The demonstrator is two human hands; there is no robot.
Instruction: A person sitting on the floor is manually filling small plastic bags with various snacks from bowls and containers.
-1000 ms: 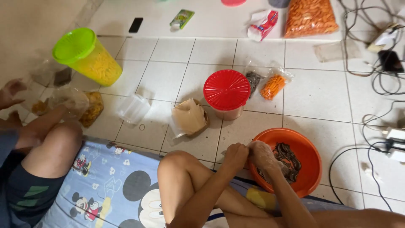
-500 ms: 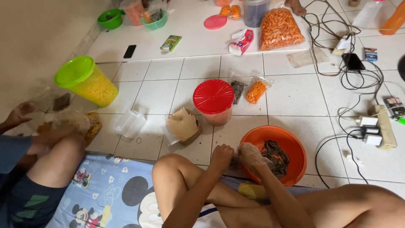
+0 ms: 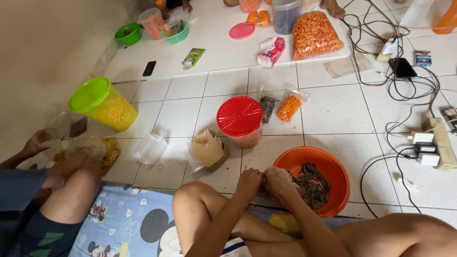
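1. The person's left hand (image 3: 249,181) and right hand (image 3: 278,181), the right in a thin clear plastic glove, meet at the near-left rim of the orange plastic basin (image 3: 334,164).
2. Both hands are clenched around something small between them; what it is cannot be made out.
3. The dark curly snacks (image 3: 312,183) lie heaped inside the basin, just right of the hands.
4. They look light, dry and brittle, so a loose pinch or scoop would likely suit them better than a squeeze.
5. Beyond the basin stands a red-lidded jar (image 3: 243,120); farther left, a green-lidded jar (image 3: 102,103).
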